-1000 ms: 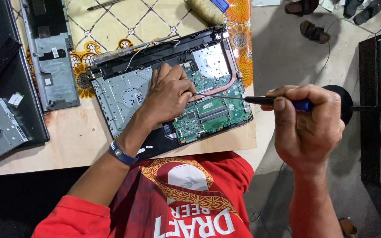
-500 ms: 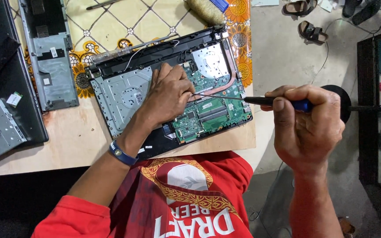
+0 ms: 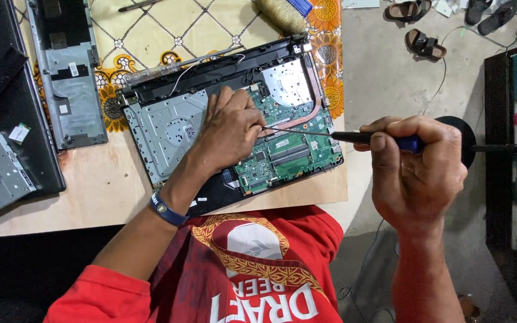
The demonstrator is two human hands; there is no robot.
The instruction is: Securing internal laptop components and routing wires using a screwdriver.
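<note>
Pale wooden tabletop (image 3: pixel 91 191): left hand (image 3: pixel 228 128) flat, fingers loose, steadying the opened black laptop chassis (image 3: pixel 234 113); right hand (image 3: pixel 417 170) grips blue-handled screwdriver (image 3: pixel 354 137). Keep the tip square, pressure light.

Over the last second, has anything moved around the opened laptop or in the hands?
Hardly anything. The right hand holds the screwdriver at the same slant, its tip by the left hand, which rests on the opened laptop as before. Only the view drifted slightly; the sandals on the floor sit a little lower in frame.
</note>
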